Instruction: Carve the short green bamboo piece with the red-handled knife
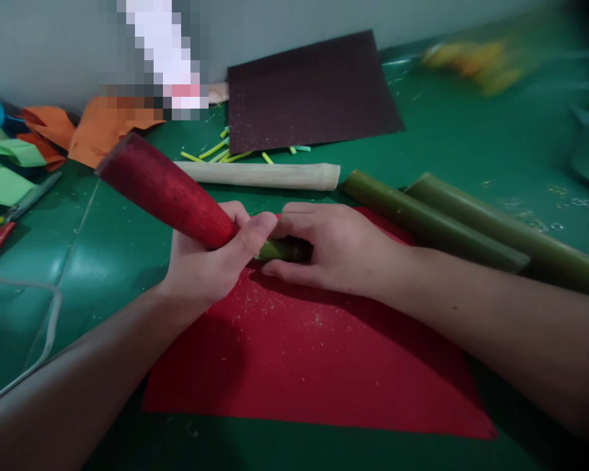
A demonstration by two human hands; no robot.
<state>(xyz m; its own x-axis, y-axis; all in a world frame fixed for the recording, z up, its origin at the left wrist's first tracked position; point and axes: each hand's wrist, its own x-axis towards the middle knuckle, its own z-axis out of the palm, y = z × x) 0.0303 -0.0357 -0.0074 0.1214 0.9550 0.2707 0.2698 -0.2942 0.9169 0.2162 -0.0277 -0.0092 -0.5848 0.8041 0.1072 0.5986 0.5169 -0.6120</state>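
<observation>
My left hand (203, 265) is closed round a bamboo piece (164, 190) whose thick end is red and tilts up to the left. A short green section (279, 250) shows between my two hands; whether it is one piece with the red part, I cannot tell. Curled over the dark far end of that green section is my right hand (343, 242), thumb below and fingers above. Beneath both hands lies a red sheet (324, 360) with pale shavings scattered on it.
Behind my hands lies a pale peeled stick (275, 175). Two green bamboo pieces (432, 216) rest at right. A dark brown sheet (309, 98) partly covers yellow-green strips (213, 149). Red-handled scissors (0, 243) and cut paper (103, 131) are at left on the green table (112, 216).
</observation>
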